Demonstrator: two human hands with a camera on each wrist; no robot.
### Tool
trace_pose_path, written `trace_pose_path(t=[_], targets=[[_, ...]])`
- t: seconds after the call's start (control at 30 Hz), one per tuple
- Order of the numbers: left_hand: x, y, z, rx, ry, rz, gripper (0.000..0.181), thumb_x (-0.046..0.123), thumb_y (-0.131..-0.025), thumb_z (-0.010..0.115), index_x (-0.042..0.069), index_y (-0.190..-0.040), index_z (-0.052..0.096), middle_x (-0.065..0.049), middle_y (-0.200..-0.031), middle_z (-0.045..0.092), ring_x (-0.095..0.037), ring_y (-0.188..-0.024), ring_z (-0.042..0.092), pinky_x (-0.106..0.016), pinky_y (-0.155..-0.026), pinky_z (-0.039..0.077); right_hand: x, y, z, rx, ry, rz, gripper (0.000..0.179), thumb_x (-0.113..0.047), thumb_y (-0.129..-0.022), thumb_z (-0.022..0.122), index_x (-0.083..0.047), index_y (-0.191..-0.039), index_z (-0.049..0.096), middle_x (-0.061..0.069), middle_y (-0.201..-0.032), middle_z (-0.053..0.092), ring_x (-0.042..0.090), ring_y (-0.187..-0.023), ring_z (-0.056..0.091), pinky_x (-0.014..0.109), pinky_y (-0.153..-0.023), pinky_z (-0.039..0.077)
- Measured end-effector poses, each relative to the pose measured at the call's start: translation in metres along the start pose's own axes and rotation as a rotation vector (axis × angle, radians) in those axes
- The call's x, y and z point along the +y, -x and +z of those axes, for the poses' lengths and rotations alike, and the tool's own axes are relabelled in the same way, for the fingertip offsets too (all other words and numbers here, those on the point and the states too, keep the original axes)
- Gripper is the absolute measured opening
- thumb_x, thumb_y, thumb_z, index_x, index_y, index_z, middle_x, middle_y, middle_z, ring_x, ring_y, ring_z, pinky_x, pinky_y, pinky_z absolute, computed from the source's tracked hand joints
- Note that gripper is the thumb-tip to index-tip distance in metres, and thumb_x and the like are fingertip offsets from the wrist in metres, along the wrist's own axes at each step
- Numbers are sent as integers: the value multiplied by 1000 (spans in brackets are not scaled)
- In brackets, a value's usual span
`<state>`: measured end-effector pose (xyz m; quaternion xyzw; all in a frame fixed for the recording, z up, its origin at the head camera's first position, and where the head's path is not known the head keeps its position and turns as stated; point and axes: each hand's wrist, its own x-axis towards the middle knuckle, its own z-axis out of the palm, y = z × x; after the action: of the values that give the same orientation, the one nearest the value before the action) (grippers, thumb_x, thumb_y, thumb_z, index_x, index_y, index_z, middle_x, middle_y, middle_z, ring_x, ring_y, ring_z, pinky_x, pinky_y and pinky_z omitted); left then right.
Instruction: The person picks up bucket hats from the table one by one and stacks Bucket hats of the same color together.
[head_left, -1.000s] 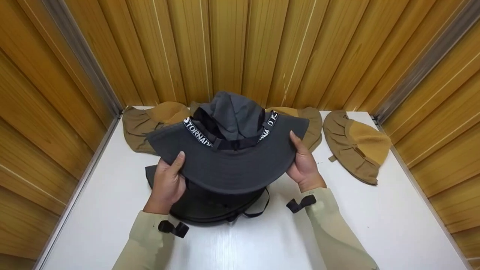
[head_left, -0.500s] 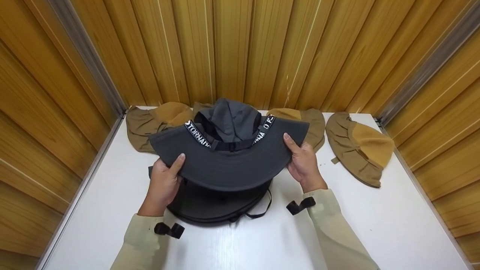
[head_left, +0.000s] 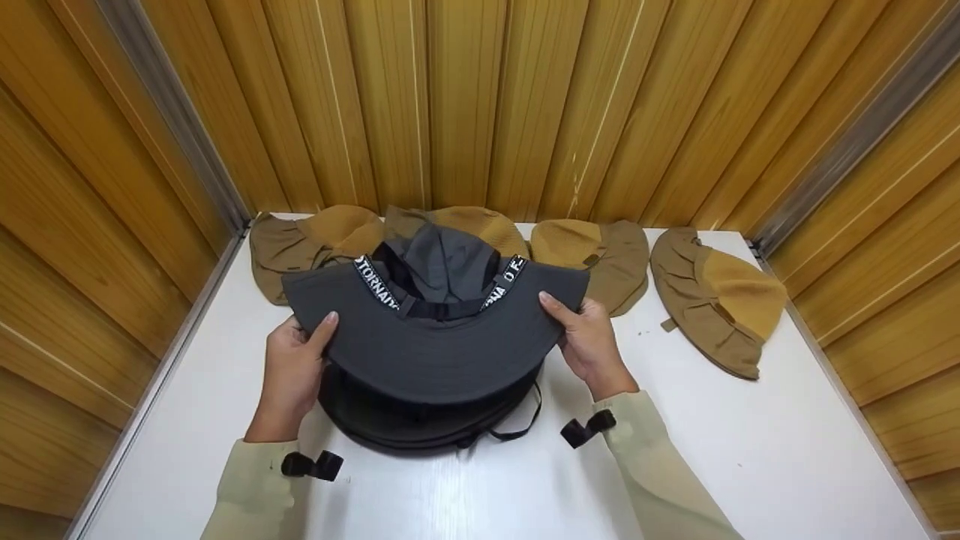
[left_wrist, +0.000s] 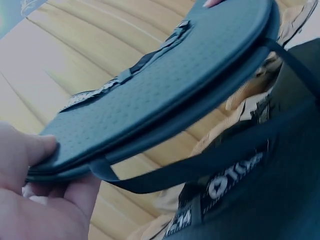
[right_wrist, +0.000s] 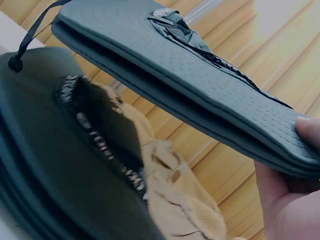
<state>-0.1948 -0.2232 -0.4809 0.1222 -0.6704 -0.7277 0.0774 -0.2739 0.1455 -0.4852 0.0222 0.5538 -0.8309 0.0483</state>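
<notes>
A dark grey bucket hat (head_left: 435, 360), its brim folded double, is held up between both hands. The left hand (head_left: 291, 367) grips the brim's left end with the thumb on top and fingers beneath. At the opposite end the right hand (head_left: 592, 341) pinches the brim the same way. Lettered tape runs along the inner band, and the grey crown (head_left: 450, 262) points away. Below the held hat lies a pile of black hats (head_left: 420, 435), largely covered by it in the head view. In the right wrist view these black hats (right_wrist: 45, 140) show stacked folded brims and a lettered band.
Several brown hats with tan crowns lie in a row along the back, among them a left one (head_left: 277, 255), a right-of-centre one (head_left: 622, 262) and one at far right (head_left: 727, 300). Wood-look panels (head_left: 465, 97) wall in the white table (head_left: 720, 465) at back and sides.
Both hands have brought the grey hat slightly down and to the left, still gripping its brim. More of the brown hats behind it now shows. The black pile stays put.
</notes>
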Motion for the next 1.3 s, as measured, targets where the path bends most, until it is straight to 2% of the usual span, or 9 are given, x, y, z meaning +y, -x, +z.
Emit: trace_pose_path(t=[0.3, 0.47, 0.63, 0.83, 0.97, 1.03, 1.13, 1.2, 1.3], targets=[[-18, -4, -21, 72, -175, -39, 51, 18, -102, 64, 6, -148, 45, -24, -134, 66, -8, -93, 76, -22, -81, 61, 33, 3, -2, 37, 196, 16, 34, -2, -88, 78, 6, -118, 65, 8, -98, 73, 16, -86, 73, 29, -81, 61], [-26, -5, -27, 79, -268, -65, 60, 16, -102, 64, 6, -154, 36, -25, -142, 60, -22, -109, 74, -22, -83, 60, 45, 4, -1, 68, 310, 34, 39, -3, -85, 82, 3, -120, 65, 9, -101, 75, 15, -87, 74, 27, -80, 61], [-32, -6, -29, 70, -319, -99, 70, 14, -101, 65, 3, -158, 26, -27, -152, 49, -40, -129, 62, -34, -97, 57, 49, 4, -4, 81, 385, 37, 41, -5, -85, 82, 3, -122, 66, 18, -104, 77, 18, -86, 76, 28, -77, 62], [-36, -9, -31, 58, -406, -146, 80, 15, -98, 69, 2, -161, 20, -29, -159, 38, -42, -137, 53, -46, -108, 50, 53, 3, -10, 109, 519, 42, 42, -10, -83, 85, 0, -120, 68, 19, -107, 77, 19, -85, 76, 28, -76, 62], [-42, -11, -33, 66, -450, -136, 82, 17, -97, 72, 2, -160, 23, -29, -152, 47, -38, -125, 63, -34, -97, 57, 58, 0, -14, 147, 652, 26, 43, -16, -82, 88, -2, -118, 68, 15, -108, 74, 16, -85, 72, 24, -75, 59], [-46, -12, -34, 82, -483, -122, 81, 19, -95, 74, 3, -159, 27, -27, -139, 56, -30, -105, 69, -26, -81, 59, 61, -1, -15, 166, 705, 23, 44, -18, -81, 88, -2, -117, 68, 14, -107, 72, 16, -86, 70, 23, -75, 57], [-51, -15, -36, 100, -514, -109, 80, 21, -93, 77, 2, -156, 31, -20, -117, 59, -17, -80, 62, -21, -63, 51, 65, -2, -17, 179, 747, 20, 44, -20, -82, 88, -2, -116, 67, 14, -106, 72, 15, -87, 68, 23, -75, 56], [-53, -16, -37, 107, -543, -109, 80, 22, -92, 79, 1, -155, 33, -16, -108, 58, -14, -73, 56, -23, -60, 49, 67, -2, -18, 172, 756, 21, 44, -20, -83, 87, -1, -116, 66, 14, -106, 73, 15, -87, 69, 22, -75, 56], [-55, -17, -39, 120, -584, -112, 80, 24, -91, 79, -2, -153, 35, -16, -106, 56, -18, -77, 54, -25, -63, 47, 70, -3, -18, 159, 747, 26, 43, -20, -83, 87, -2, -115, 64, 14, -104, 75, 14, -85, 71, 23, -75, 57]])
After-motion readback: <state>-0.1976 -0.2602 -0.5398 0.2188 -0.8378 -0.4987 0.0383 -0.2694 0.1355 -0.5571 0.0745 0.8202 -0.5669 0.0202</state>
